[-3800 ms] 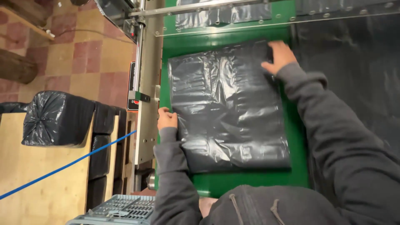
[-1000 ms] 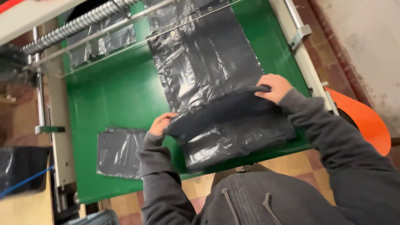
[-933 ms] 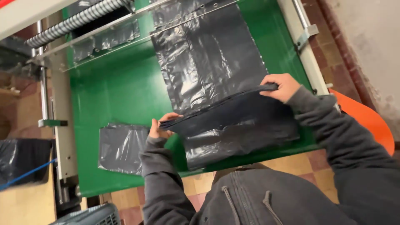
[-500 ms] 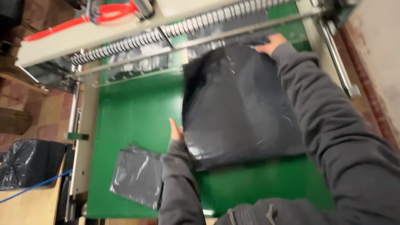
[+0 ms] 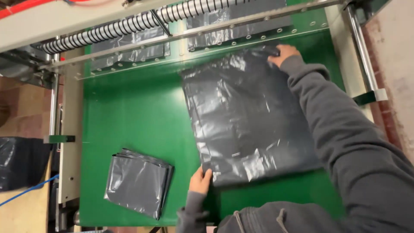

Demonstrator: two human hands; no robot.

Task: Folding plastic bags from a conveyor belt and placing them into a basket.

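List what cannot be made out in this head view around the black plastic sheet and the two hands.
- Right hand: its fingers curl over the far edge of the black plastic sheet, so the grip is hidden.
- Left hand: its fingertips are tucked at the sheet's near corner.
- Folded stack: its layers are too thin to count.
- Green table: its near edge is cut off by the frame and the grey sleeves.
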